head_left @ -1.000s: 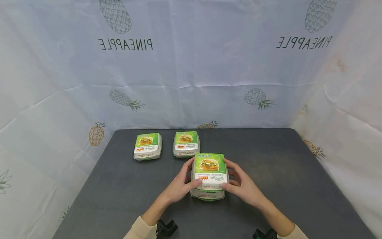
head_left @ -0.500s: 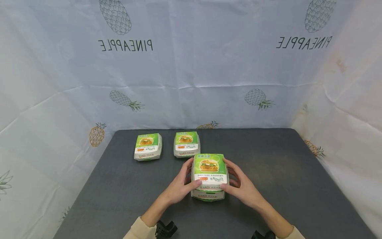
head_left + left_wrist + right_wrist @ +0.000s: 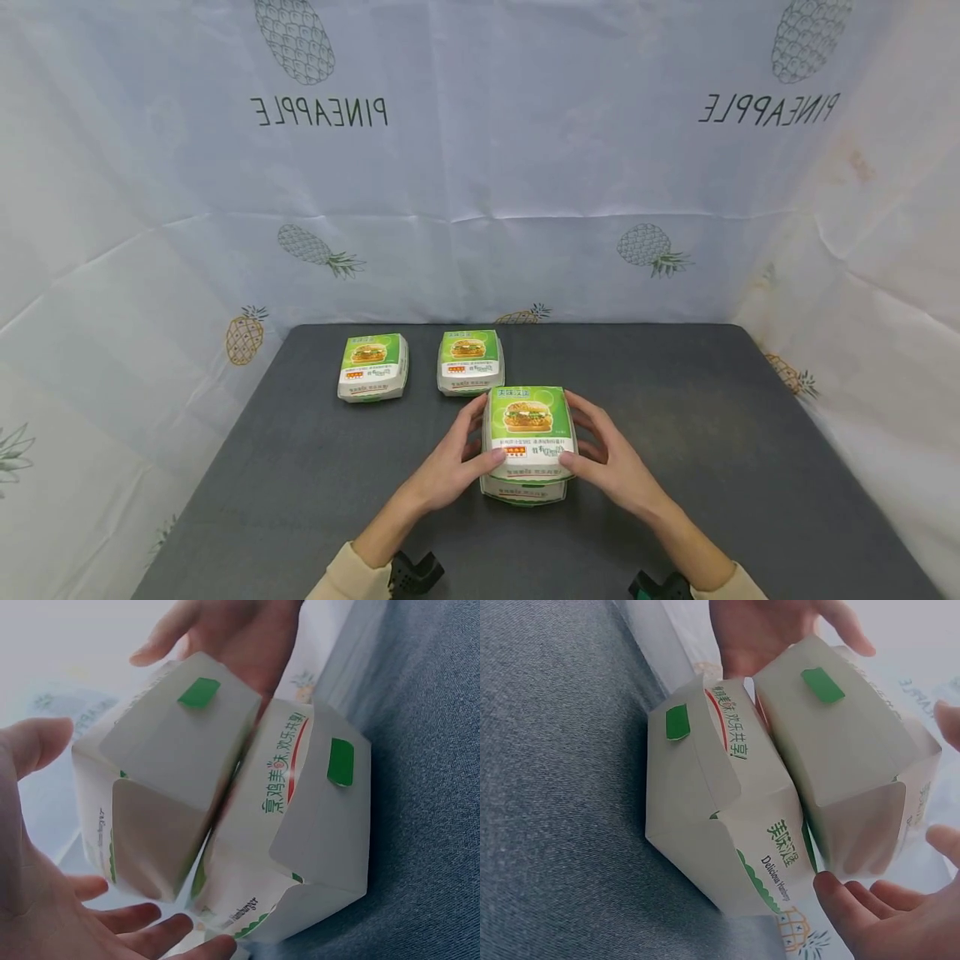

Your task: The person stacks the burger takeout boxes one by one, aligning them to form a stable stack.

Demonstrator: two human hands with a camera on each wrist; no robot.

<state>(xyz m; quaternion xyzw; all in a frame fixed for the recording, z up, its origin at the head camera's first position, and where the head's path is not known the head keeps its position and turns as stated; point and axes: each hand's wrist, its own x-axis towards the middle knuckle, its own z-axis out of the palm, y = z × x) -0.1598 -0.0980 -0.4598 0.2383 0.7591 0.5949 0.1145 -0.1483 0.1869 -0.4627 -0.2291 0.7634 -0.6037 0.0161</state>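
Two white-and-green burger boxes stand stacked in the middle of the table. My left hand (image 3: 444,468) and right hand (image 3: 621,471) hold the upper burger box (image 3: 529,427) from both sides, thumbs at its front corners and fingers along its sides. Beneath it, the lower burger box (image 3: 522,492) rests on the table. In the left wrist view a narrow wedge-shaped gap runs between upper box (image 3: 169,742) and lower box (image 3: 330,825), so they do not lie quite flush. The right wrist view shows fingertips (image 3: 840,889) by the seam; exact contact is hard to tell.
Behind the stack sit two more burger boxes, one at the far left (image 3: 372,368) and one near the back middle (image 3: 471,363). The dark grey table (image 3: 712,400) ends at a pale pineapple-print cloth (image 3: 480,167), which hangs at the back and both sides.
The upper box has shifted very slightly toward me and to the right over the lower one. Both hands keep almost the same place around it. The other boxes have not moved.
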